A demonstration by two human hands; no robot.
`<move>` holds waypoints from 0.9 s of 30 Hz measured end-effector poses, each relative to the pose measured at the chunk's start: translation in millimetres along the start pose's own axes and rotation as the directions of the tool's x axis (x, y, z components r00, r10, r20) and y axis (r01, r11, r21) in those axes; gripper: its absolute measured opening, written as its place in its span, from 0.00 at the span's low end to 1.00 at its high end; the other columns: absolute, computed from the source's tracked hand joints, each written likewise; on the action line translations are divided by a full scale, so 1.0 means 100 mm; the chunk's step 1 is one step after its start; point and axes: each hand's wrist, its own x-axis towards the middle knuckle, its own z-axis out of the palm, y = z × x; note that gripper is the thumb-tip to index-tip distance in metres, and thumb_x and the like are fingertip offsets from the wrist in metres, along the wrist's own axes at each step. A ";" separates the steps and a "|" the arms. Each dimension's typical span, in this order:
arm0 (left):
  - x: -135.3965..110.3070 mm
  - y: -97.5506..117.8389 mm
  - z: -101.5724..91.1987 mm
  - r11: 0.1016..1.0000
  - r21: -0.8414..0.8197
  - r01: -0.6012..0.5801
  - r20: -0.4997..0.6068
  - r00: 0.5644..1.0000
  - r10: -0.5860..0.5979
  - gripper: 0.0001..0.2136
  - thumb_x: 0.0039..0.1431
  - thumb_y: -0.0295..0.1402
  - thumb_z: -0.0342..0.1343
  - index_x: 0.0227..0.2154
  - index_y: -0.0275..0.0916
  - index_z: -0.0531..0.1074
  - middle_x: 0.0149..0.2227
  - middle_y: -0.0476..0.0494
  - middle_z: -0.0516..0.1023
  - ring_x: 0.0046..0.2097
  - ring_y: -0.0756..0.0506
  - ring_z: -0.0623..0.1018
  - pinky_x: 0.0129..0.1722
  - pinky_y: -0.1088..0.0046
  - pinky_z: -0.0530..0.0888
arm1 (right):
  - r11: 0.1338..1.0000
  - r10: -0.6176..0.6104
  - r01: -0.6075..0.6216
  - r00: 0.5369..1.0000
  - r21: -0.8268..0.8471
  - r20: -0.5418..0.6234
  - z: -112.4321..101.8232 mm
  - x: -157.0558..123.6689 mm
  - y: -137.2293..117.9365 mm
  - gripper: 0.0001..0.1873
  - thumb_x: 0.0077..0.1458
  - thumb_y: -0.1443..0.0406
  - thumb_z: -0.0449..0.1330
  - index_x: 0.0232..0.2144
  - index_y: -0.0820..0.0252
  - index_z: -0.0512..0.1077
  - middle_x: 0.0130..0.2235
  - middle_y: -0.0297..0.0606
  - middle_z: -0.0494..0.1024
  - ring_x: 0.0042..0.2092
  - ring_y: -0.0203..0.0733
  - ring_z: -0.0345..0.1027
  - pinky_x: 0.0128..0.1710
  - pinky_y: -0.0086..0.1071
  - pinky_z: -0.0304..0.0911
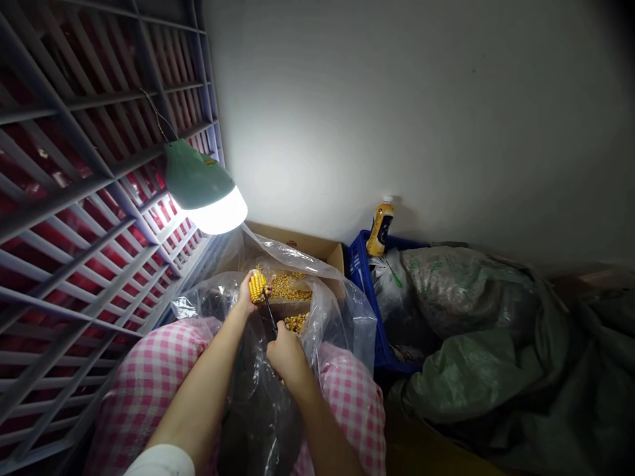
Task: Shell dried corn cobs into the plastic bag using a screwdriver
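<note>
"Can any writing be read?"

"Only in traces. A dark label is carried by the yellow bottle (380,228), but its letters are too small to be made out. Green print is spread over the pale sack (461,277), too blurred to be read. A small orange mark is seen on the lamp (201,178)."

"And where is the cob (258,288) held?"

"In the left hand (247,294), with the fingers wrapped around it, above the clear bag (330,314) that is spread at the box (325,248)."

"How is the right hand (288,355) placed?"

"Nearer the body, below and to the right of the cob. The tool (269,312) is gripped in it, and the dark shaft is pointed up at the cob's right side. Whether kernels are touched by the tip cannot be told."

"What is found around them?"

"Loose kernels (290,289) are gathered just right of the cob. The bottle is stood, slightly tilted, at the back of the blue crate (360,264)."
</note>
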 end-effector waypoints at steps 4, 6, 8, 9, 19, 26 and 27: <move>-0.04 0.00 0.04 0.999 0.030 -0.012 -0.016 1.000 0.012 0.16 0.60 0.42 0.41 0.29 0.34 0.65 0.17 0.46 0.68 0.17 0.49 0.71 0.13 0.75 0.69 | 0.999 0.014 -0.014 1.000 -0.030 0.003 -0.04 0.00 0.00 0.21 0.48 0.74 0.49 0.46 0.63 0.64 0.38 0.51 0.76 0.42 0.52 0.71 0.36 0.35 0.61; -0.06 -0.01 0.05 0.999 0.045 -0.008 -0.023 1.000 0.009 0.16 0.60 0.42 0.42 0.29 0.34 0.65 0.18 0.46 0.68 0.18 0.48 0.72 0.13 0.75 0.69 | 0.999 0.021 -0.021 1.000 -0.028 0.012 -0.06 0.00 -0.01 0.20 0.48 0.74 0.49 0.45 0.63 0.65 0.38 0.50 0.76 0.41 0.51 0.71 0.36 0.35 0.60; -0.05 -0.01 0.05 0.999 0.047 0.000 -0.036 0.999 0.002 0.15 0.59 0.42 0.43 0.29 0.34 0.64 0.18 0.45 0.69 0.18 0.48 0.72 0.13 0.74 0.69 | 0.999 0.022 -0.021 1.000 -0.024 0.019 -0.08 -0.01 -0.01 0.20 0.47 0.74 0.49 0.44 0.62 0.65 0.38 0.49 0.76 0.41 0.51 0.71 0.35 0.34 0.60; -0.04 -0.01 0.04 0.999 0.046 0.006 -0.042 0.999 -0.004 0.15 0.59 0.42 0.43 0.29 0.34 0.64 0.18 0.45 0.69 0.18 0.48 0.72 0.13 0.74 0.69 | 0.999 0.023 -0.022 1.000 -0.024 0.019 -0.09 -0.01 -0.01 0.19 0.47 0.74 0.49 0.44 0.61 0.65 0.38 0.49 0.76 0.41 0.50 0.71 0.34 0.33 0.60; 0.12 0.01 -0.08 0.983 0.164 0.077 -0.002 0.997 -0.078 0.12 0.58 0.40 0.47 0.31 0.34 0.66 0.17 0.46 0.69 0.17 0.48 0.72 0.14 0.73 0.71 | 0.994 -0.003 0.000 1.000 0.113 0.024 -0.09 0.06 0.10 0.14 0.44 0.75 0.51 0.35 0.58 0.65 0.33 0.43 0.74 0.34 0.45 0.71 0.31 0.32 0.61; 0.15 0.00 -0.10 0.981 0.183 0.058 -0.027 0.998 -0.053 0.15 0.58 0.42 0.45 0.31 0.34 0.67 0.17 0.45 0.70 0.18 0.47 0.72 0.15 0.72 0.71 | 0.741 0.039 -0.285 0.922 0.608 0.385 -0.03 0.16 -0.01 0.11 0.49 0.72 0.48 0.36 0.56 0.60 0.20 0.25 0.60 0.14 0.29 0.53 0.18 0.29 0.60; 0.17 0.00 -0.10 0.980 0.191 0.053 -0.024 0.998 -0.050 0.15 0.58 0.42 0.44 0.31 0.34 0.67 0.18 0.44 0.70 0.18 0.47 0.73 0.15 0.71 0.72 | 0.702 0.012 -0.305 0.908 0.643 0.418 -0.03 0.17 -0.03 0.11 0.50 0.72 0.47 0.36 0.56 0.59 0.19 0.24 0.59 0.14 0.28 0.53 0.18 0.30 0.61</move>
